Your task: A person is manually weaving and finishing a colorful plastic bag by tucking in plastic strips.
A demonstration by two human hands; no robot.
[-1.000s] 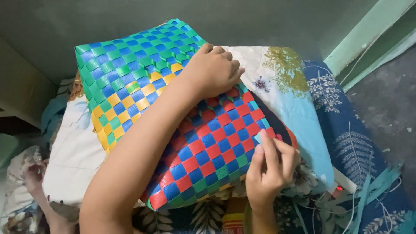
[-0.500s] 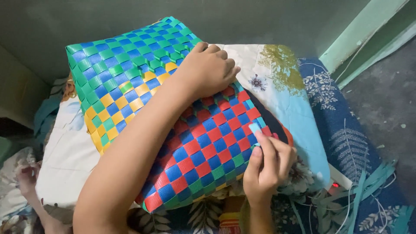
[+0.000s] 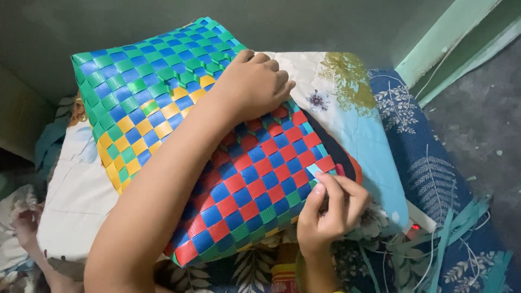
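**Inspector:** State the position.

**Operator:** I see the woven plastic-strip basket [image 3: 217,146] lying on its side across a pale floral cushion [image 3: 347,108]. My left hand [image 3: 255,87] presses down on it, fingers curled, gripping nothing. My right hand [image 3: 328,209] pinches a light blue strip end [image 3: 315,171] at the basket's rim, fingers nearly closed.

**Inspector:** Risks?

**Operator:** In my judgement, the strip may slip from the pinch and spring loose, or kink if forced. The cushion is soft; the basket could roll if the left hand eases.
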